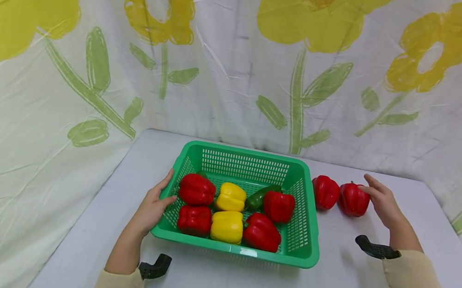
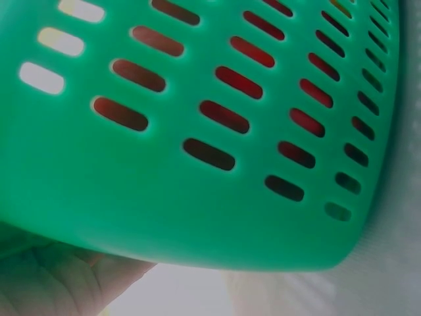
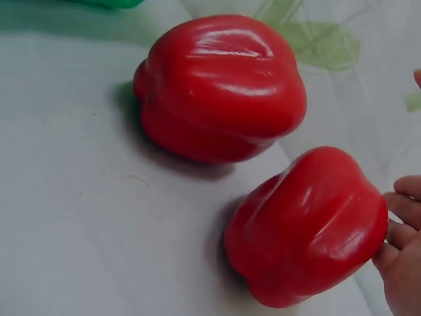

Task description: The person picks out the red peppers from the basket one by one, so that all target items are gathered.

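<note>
A green plastic basket (image 1: 241,252) holds red bell peppers (image 1: 262,232), yellow bell peppers (image 1: 227,227) and a dark green pepper (image 1: 260,198). My left hand (image 1: 153,208) grips the basket's left rim, thumb over the edge and fingers along the outside. In the left wrist view, the slotted basket wall (image 2: 164,197) hides most of that hand. Right of the basket lie two more red bell peppers. My right hand (image 1: 384,206) touches the right side of the outer bell pepper (image 1: 353,200) with loosely extended fingers; the inner bell pepper (image 3: 220,89) sits beside it.
Everything stands on a white-covered table (image 1: 201,280). Behind it hangs a white cloth (image 1: 227,92) painted with yellow flowers, close to the table's back edge. A black wrist mount (image 1: 375,248) sticks out from the right sleeve, another (image 1: 155,266) from the left.
</note>
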A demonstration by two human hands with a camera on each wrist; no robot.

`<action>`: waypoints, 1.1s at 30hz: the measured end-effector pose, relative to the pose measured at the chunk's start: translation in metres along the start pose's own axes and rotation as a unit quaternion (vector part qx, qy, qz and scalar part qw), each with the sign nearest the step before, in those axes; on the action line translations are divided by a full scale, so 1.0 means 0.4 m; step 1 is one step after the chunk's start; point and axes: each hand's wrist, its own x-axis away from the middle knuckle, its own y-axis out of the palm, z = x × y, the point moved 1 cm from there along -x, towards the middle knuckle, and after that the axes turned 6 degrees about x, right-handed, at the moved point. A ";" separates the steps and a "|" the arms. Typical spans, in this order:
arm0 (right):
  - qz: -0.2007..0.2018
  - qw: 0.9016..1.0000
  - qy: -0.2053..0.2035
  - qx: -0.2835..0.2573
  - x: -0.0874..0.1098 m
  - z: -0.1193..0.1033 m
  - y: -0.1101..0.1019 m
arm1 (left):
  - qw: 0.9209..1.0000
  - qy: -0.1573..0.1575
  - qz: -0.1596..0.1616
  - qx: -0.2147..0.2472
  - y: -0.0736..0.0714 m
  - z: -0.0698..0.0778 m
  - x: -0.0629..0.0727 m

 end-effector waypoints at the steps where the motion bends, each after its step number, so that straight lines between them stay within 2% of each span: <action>1: 0.001 1.000 0.001 0.007 -0.002 -0.002 -0.001 | 1.000 0.001 0.000 0.000 0.000 0.000 -0.001; 8: 0.000 0.998 0.022 0.057 -0.005 -0.015 -0.009 | 1.000 0.003 0.000 -0.004 0.001 0.001 -0.003; 20: 0.009 0.995 -0.015 0.102 -0.003 -0.101 0.001 | 1.000 -0.001 -0.001 -0.003 0.000 0.001 0.000; 26: 0.017 0.991 -0.017 0.131 -0.012 -0.145 0.015 | 1.000 -0.001 0.001 -0.004 0.001 0.000 0.001; 33: -0.003 0.987 -0.020 0.162 -0.027 -0.187 0.024 | 1.000 0.004 0.001 -0.004 0.000 0.000 0.001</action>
